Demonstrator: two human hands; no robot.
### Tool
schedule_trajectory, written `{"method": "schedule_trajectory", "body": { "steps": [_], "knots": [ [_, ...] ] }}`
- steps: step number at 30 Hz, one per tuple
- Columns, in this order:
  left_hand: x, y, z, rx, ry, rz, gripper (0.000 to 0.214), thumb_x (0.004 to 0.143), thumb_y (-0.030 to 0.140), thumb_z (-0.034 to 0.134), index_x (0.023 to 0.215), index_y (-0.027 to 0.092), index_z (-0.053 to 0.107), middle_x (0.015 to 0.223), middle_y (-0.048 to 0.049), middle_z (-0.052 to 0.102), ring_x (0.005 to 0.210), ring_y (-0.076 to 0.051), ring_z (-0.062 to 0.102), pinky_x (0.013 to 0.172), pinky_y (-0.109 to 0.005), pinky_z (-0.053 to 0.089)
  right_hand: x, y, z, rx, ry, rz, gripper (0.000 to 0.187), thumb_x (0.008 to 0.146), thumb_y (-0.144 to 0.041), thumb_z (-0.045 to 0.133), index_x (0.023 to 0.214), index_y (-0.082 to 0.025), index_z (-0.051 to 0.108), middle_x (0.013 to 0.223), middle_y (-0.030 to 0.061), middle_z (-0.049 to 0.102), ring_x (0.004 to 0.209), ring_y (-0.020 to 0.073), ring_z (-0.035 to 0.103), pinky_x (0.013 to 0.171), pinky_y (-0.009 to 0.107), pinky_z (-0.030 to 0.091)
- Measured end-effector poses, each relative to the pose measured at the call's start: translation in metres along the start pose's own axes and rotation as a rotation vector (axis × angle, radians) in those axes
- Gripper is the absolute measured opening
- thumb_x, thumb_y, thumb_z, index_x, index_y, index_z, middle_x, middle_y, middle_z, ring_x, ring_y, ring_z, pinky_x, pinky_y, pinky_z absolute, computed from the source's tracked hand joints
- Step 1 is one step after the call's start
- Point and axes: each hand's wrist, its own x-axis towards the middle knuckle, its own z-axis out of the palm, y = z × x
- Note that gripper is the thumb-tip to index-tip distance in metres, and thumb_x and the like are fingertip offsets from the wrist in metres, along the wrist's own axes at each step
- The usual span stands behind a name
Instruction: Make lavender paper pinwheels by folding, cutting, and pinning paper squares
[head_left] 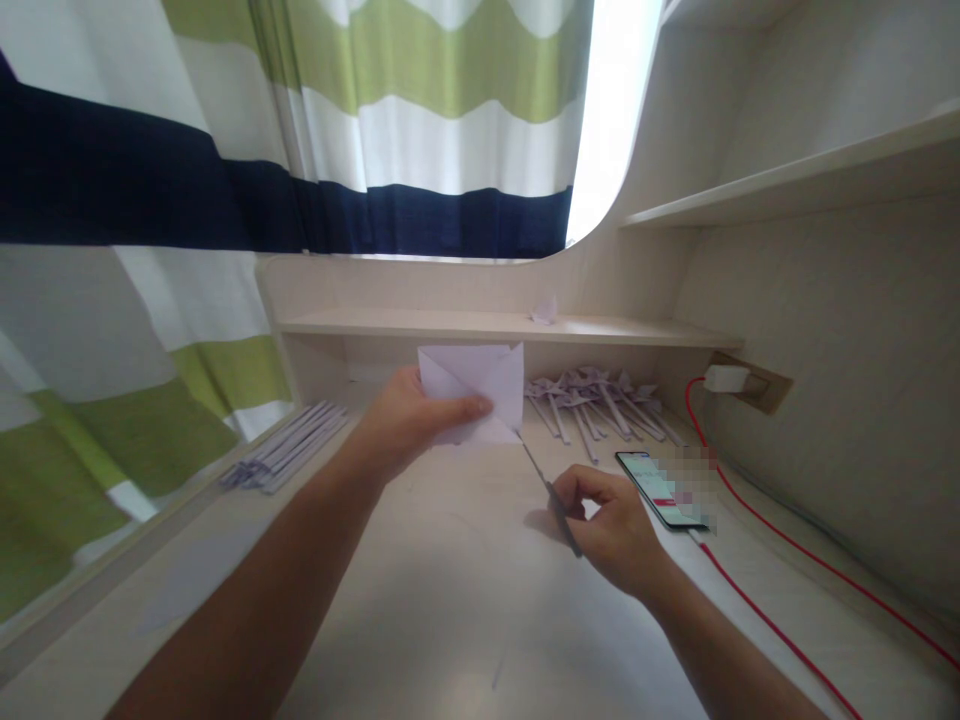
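A square of pale paper (506,375) with diagonal creases is upright above the desk. My left hand (427,412) pinches its left side, thumb across the front and the other fingers hidden behind. The sheet's upper right corner is split, with a small pointed flap. Closed around the dark handle of scissors (564,520), seen nearly edge-on, is my right hand (611,525). Their thin blades point up and left, with the tip at the paper's lower right corner. Whether the blades are apart cannot be made out.
Paper pinwheels on sticks (600,395) lie in a pile at the back right. Rolled paper sticks (289,445) are stacked at left, near a loose paper sheet (202,575). A phone (656,490) with a red cable (772,630) lies right. A low shelf (450,325) spans the back.
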Motion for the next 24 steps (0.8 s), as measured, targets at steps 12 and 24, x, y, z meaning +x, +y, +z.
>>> {"method": "schedule_trajectory", "body": {
  "steps": [12,24],
  "knots": [
    [-0.0009,0.0021,0.0000,0.007,0.022,0.000,0.028,0.063,0.026,0.089,0.085,0.012,0.078,0.071,-0.0038,0.074,0.059,-0.014,0.064,0.055,-0.022,0.050,0.0009,-0.0009,-0.0011,-0.020,-0.008,0.008,0.040,0.064,-0.040,0.091,0.056,-0.020,0.058,0.055,-0.0033,0.052,0.055,0.0128,0.043,0.053,0.028,0.035],
    [-0.0001,0.0003,-0.0014,-0.014,-0.001,0.004,0.031,0.063,0.026,0.090,0.087,0.012,0.078,0.073,-0.0034,0.075,0.057,-0.012,0.063,0.052,-0.021,0.049,0.0000,-0.0009,-0.0010,-0.008,-0.003,0.002,0.041,0.063,-0.041,0.091,0.056,-0.020,0.056,0.055,-0.0032,0.052,0.055,0.0126,0.042,0.052,0.027,0.035]
  ]
}}
